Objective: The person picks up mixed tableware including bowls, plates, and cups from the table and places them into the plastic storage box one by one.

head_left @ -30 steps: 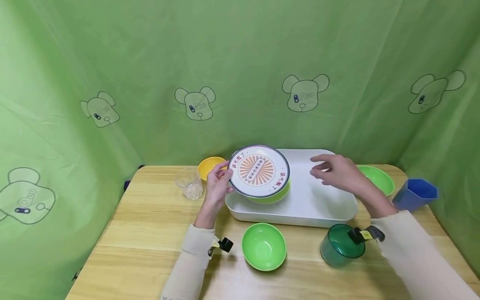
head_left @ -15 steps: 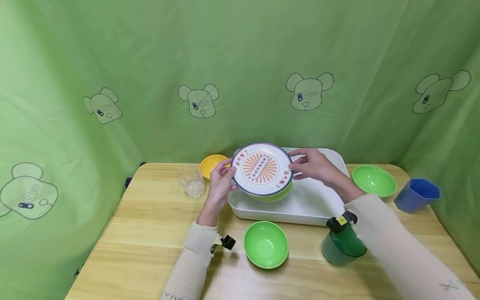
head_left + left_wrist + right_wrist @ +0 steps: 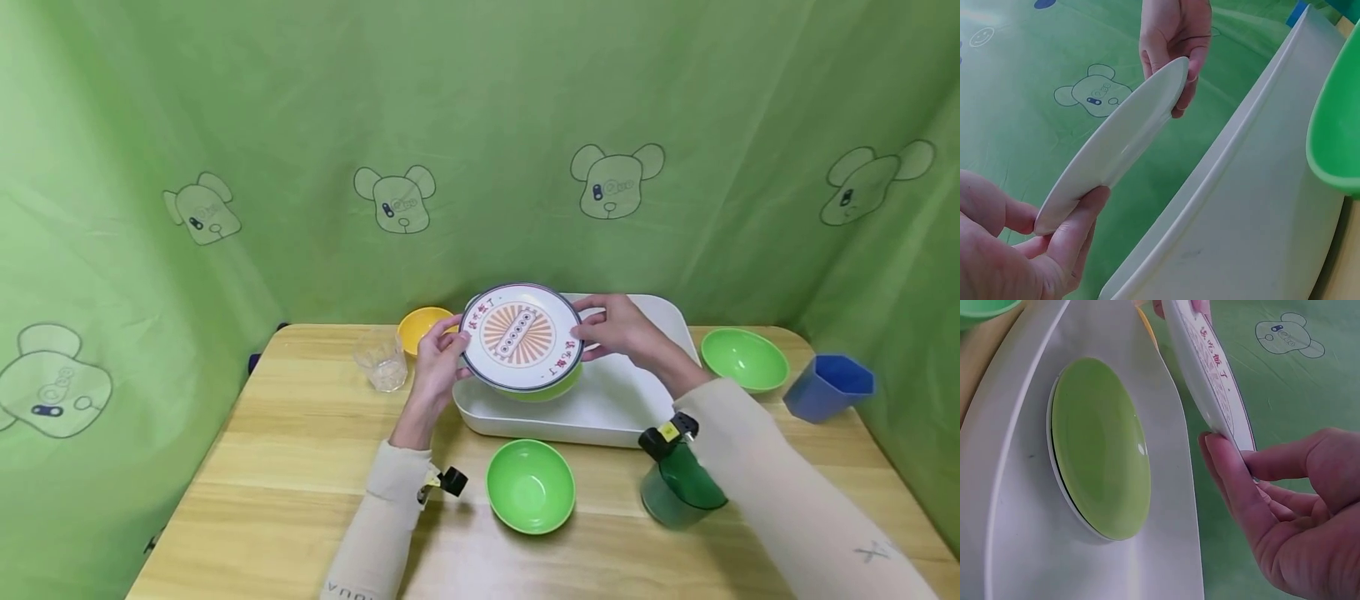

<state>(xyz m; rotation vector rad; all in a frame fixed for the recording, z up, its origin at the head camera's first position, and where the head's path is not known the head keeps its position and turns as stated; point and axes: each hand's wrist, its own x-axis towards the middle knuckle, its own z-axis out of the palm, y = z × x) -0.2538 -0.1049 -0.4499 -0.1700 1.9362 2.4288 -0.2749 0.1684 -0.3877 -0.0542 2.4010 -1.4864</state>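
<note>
A white plate (image 3: 519,337) with a dark rim, an orange sunburst print and red characters is held up over the white tray (image 3: 622,400). My left hand (image 3: 437,358) pinches its left edge, thumb on the printed face and fingers beneath. On the opposite edge my right hand (image 3: 618,327) pinches the rim the same way. The right wrist view shows a light green plate (image 3: 1100,450) lying in the tray, with a white rim showing under it; in the head view the held plate hides most of it. The left wrist view shows the held plate's plain underside tilted.
A green bowl (image 3: 530,487) stands in front of the tray, a dark green cup (image 3: 675,496) to its right, partly behind the right sleeve. Another green bowl (image 3: 745,360) and a blue cup (image 3: 827,389) stand at right. A clear glass (image 3: 382,362) and a yellow bowl (image 3: 422,329) stand left.
My right hand has moved left from over the tray and taken hold of the plate's right edge. My left hand keeps its pinch, and the plate stays nearly in place.
</note>
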